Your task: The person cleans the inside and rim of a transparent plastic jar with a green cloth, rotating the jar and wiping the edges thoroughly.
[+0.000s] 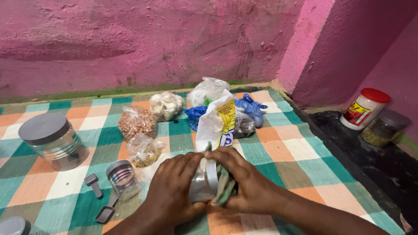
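Head view: both hands low at near edge of checked cloth floor mat (278,152). Left hand (172,191) wraps small clear plastic jar (201,182) lying on its side, grip clenched round jar body. Right hand (248,185) clenched on greenish cloth (224,185) pressed against jar mouth. White printed plastic bag (217,122) stands just behind hands. Small lidded clear jar (121,176) and two grey scoops (98,196) left of hands. Large grey-lidded jar (54,141) near mat's left edge. Knotted bags of nuts (137,122) toward far edge.
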